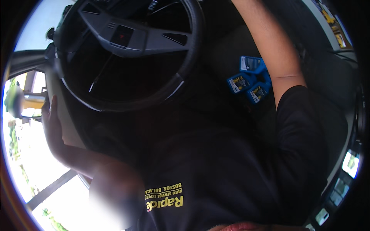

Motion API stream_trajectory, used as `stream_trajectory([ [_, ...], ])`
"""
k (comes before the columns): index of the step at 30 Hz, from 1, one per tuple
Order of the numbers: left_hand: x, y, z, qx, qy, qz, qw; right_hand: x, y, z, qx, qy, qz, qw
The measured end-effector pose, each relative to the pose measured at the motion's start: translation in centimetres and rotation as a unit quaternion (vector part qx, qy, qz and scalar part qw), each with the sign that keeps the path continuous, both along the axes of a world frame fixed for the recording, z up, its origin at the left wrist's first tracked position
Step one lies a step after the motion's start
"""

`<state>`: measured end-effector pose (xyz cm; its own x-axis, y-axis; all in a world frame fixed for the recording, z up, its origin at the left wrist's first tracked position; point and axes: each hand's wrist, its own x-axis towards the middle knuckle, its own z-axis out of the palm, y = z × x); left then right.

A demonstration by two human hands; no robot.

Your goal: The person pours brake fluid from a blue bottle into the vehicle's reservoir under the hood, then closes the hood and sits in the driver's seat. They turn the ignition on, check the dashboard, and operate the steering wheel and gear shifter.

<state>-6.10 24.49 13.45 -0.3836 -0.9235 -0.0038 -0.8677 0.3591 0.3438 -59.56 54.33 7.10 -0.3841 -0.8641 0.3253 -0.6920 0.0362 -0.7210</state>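
Left hand (53, 125) at the door panel (72, 119), right hand beyond the upper edge of the view

The left hand is raised at the window edge of the door panel, back on the far left, with at least one digit standing straight up. It looks to be touching that edge, but the hand is dark, so whether it clamps on the edge or only lies against it cannot be told, nor how far the remaining digits are spread. The right hand is out of sight, so its grip cannot be told; its forearm (269, 38) runs up and out of view to the right of the steering wheel (125, 40). The two arms are well apart, with the wheel between them.

Counted: one steering wheel, dark, with a small red emblem on its hub; one side mirror (34, 102), outside the window just beyond the left hand; three blue bottles (239, 82) with dark labels, grouped close together beside the right forearm, partly covered by it; one black shirt (219, 161) on the person, bearing yellow print upside down on the chest
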Motion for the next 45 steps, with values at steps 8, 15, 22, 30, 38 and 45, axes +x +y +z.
stream_trajectory([
  [8,-6.2,0.4,-5.2,0.080,0.160,-0.188,0.966,2.6,23.6,-6.4,0.440,0.096,-0.111,0.886],
  [15,-11.0,3.4,-10.4,-0.234,0.073,-0.020,0.969,16.9,28.3,-20.1,0.331,0.233,-0.013,0.914],
  [22,-11.2,6.4,-8.5,-0.182,0.107,-0.016,0.977,16.8,28.5,-24.0,0.270,0.222,-0.041,0.936],
  [30,-10.5,4.7,-10.1,-0.266,0.091,-0.035,0.959,16.3,27.7,-22.4,0.288,0.254,-0.088,0.919],
  [38,-10.6,4.9,-9.1,-0.148,0.131,-0.016,0.980,17.2,26.5,-19.4,0.432,0.213,0.007,0.876],
  [45,-11.0,6.0,-9.3,-0.167,0.149,-0.022,0.974,17.0,26.5,-20.1,0.432,0.206,0.025,0.878],
])
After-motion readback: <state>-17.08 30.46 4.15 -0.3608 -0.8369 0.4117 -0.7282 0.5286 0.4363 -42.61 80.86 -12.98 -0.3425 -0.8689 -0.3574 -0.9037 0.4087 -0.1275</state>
